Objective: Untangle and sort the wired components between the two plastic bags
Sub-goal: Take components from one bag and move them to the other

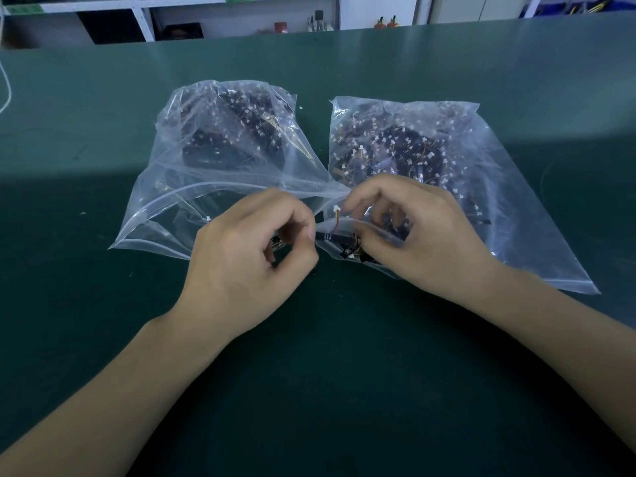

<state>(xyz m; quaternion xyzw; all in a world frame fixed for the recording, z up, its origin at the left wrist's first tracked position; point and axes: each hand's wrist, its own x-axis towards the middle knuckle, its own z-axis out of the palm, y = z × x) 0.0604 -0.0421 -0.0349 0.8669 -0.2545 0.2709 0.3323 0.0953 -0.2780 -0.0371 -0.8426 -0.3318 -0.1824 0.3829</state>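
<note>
Two clear plastic bags lie side by side on the green table, each holding a heap of small black wired components with white connectors. The left bag (192, 173) has its mouth open toward me. The right bag (481, 187) is also open at its near edge. Between the hands is a black component (335, 237) with a short orange-yellow wire and a white connector. My left hand (251, 249) pinches one end of it with curled fingers. My right hand (413, 232) grips the other end at the right bag's mouth.
The green table (327, 356) stretches wide in front and to both sides. White shelving (241, 15) with small items stands beyond the far edge. A thin white cord (7, 87) hangs at the far left.
</note>
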